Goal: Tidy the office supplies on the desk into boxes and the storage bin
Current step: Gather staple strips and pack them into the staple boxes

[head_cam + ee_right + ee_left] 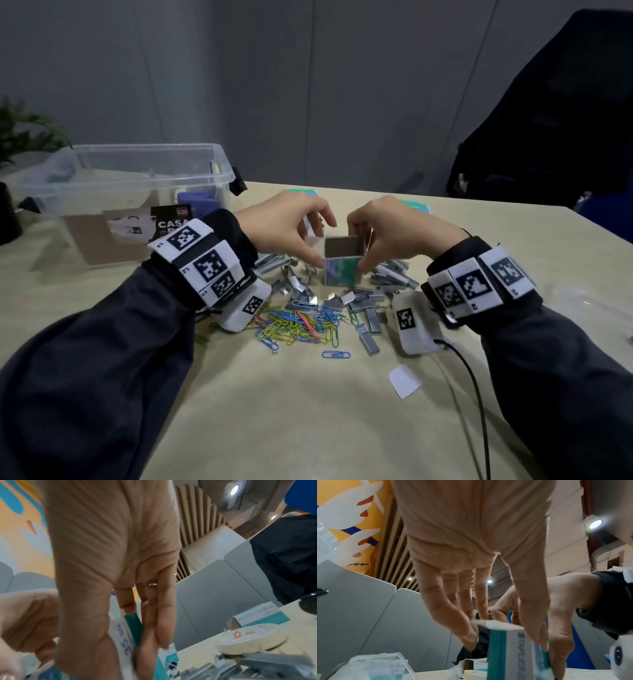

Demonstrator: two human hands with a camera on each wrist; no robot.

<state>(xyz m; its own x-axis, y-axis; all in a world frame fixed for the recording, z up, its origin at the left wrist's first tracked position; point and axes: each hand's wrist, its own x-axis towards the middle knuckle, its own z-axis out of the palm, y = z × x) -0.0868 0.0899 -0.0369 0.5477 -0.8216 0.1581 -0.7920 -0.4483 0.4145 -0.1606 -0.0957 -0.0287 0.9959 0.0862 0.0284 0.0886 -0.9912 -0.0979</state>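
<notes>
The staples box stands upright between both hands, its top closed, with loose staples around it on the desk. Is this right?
Not quite: the head view shows the staples box with its top open. The left hand and right hand hold it upright among loose staples on the desk.

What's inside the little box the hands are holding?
The open staples box shows only bare brown cardboard walls near its top. Its bottom is hidden by its front wall, so whether staples lie inside cannot be told.
</notes>
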